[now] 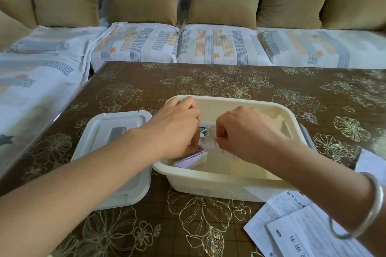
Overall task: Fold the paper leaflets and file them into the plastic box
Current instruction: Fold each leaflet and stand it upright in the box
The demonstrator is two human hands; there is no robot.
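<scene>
Nearest to the camera are the two bare forearms, which reach from the near edge of the table point(146, 225) toward its middle. At the left the lid point(108, 131) lies flat on the table, just beside the box point(208, 183). The left hand point(175, 129) is over the left part of the open box, and its curled fingers grip the left side of a leaflet point(206, 131). The right hand point(246, 133) pinches the right edge of the same leaflet, so the hands are close together, with only this paper between them. Under them, folded leaflets point(192, 159) lie in the near left corner of the box. The right wrist wears a bracelet point(373, 210). Flat leaflets point(292, 227) lie at the near right corner of the table.
</scene>
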